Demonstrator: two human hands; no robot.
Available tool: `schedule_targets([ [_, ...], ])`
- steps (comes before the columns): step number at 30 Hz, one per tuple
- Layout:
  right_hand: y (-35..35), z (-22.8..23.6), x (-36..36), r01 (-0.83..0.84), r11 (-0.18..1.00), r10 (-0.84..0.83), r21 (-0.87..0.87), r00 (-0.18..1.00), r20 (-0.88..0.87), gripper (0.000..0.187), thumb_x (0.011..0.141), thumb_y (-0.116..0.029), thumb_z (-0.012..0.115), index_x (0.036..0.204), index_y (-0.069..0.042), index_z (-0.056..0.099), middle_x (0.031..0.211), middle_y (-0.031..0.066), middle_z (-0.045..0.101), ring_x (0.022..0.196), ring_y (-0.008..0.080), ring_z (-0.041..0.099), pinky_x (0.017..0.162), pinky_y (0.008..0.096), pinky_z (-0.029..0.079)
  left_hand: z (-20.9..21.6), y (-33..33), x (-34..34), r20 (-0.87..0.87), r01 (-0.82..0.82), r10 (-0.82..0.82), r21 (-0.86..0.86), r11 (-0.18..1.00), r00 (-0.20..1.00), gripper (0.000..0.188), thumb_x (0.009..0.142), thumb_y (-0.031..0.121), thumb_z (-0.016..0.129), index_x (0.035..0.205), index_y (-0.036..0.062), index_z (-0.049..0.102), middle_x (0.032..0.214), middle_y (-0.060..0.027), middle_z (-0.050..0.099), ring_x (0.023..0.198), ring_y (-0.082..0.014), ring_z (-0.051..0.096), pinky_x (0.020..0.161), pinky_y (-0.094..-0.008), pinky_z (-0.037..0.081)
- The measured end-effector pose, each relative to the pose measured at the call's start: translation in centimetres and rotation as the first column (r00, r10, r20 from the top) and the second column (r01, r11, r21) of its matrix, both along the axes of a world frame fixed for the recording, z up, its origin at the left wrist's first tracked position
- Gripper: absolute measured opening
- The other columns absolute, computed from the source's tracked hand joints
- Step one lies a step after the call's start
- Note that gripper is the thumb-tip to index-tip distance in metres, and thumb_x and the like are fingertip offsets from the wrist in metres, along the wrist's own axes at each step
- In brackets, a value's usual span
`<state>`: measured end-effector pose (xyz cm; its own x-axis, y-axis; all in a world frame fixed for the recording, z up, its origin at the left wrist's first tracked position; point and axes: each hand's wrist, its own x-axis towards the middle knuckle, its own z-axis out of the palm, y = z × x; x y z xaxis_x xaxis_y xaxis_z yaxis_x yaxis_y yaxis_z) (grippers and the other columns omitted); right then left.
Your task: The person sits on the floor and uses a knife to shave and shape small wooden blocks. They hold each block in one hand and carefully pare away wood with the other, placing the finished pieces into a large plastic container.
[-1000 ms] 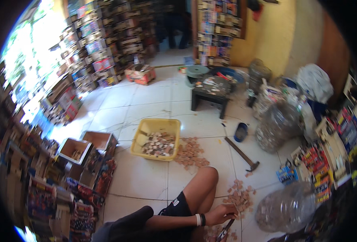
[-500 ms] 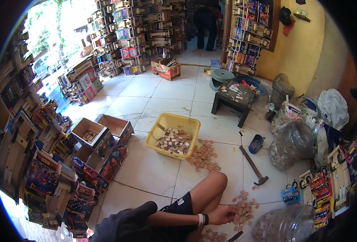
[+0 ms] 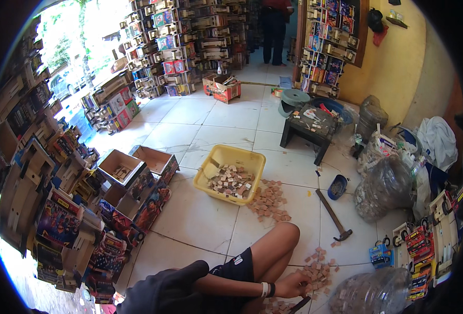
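Note:
My left hand [image 3: 292,285], with a white and a black band at the wrist, reaches low over a scatter of small square wooden pieces [image 3: 317,269]. Its fingers are pinched together; what they hold, if anything, is too small to make out. Just below it, the tip of a dark, narrow tool [image 3: 300,304] enters from the lower edge. More wooden pieces [image 3: 276,306] lie beside that tool. My right hand is out of the picture. My bent knee [image 3: 286,233] rises above the left forearm.
A yellow basin [image 3: 200,180] holds wooden pieces, with a pile [image 3: 270,201] beside it. A hammer [image 3: 336,217] and a blue cup [image 3: 337,187] lie right. Clear plastic bags [image 3: 370,293], toy trucks [image 3: 419,246], a low black table [image 3: 307,131] and stacked wooden trucks [image 3: 64,220] surround me. A person [image 3: 274,31] stands in the doorway.
My left hand stays by the wooden pieces, fingers still pinched. The dark tool's tip has come closer to the hand. The person in the doorway has straightened from bending. The view has shifted slightly.

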<state>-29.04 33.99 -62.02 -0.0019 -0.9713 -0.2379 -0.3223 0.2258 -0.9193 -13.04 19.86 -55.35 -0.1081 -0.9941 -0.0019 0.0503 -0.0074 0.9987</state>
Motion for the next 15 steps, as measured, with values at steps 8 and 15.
schedule_targets([
  [8,0.2,-0.8,-0.5,-0.012,0.999,0.01,-0.046,0.999,-0.039,0.069,0.101,-0.014,0.066,0.159,0.001,0.032,0.144,0.0187,0.055,0.125,0.0305,0.056,0.106,0.0405,0.046,0.7,0.2,0.4,0.065,0.001,-0.001,-0.002,1.0,0.998,0.009,0.093,0.0,0.061,0.095,-0.0073,0.066,0.074,-0.0161,0.071,0.073,-0.0223,0.077,0.067,-0.0333,0.059],
  [15,0.9,-0.9,-0.9,0.016,0.998,-0.016,-0.054,1.0,-0.008,0.069,0.101,-0.014,0.067,0.159,0.001,0.032,0.144,0.0183,0.055,0.124,0.0288,0.056,0.106,0.0401,0.045,0.6,0.2,1.1,-0.031,0.036,-0.035,0.044,0.998,0.999,0.014,0.095,0.007,0.064,0.1,-0.0058,0.067,0.081,-0.0116,0.073,0.076,-0.0185,0.076,0.067,-0.0307,0.061],
])
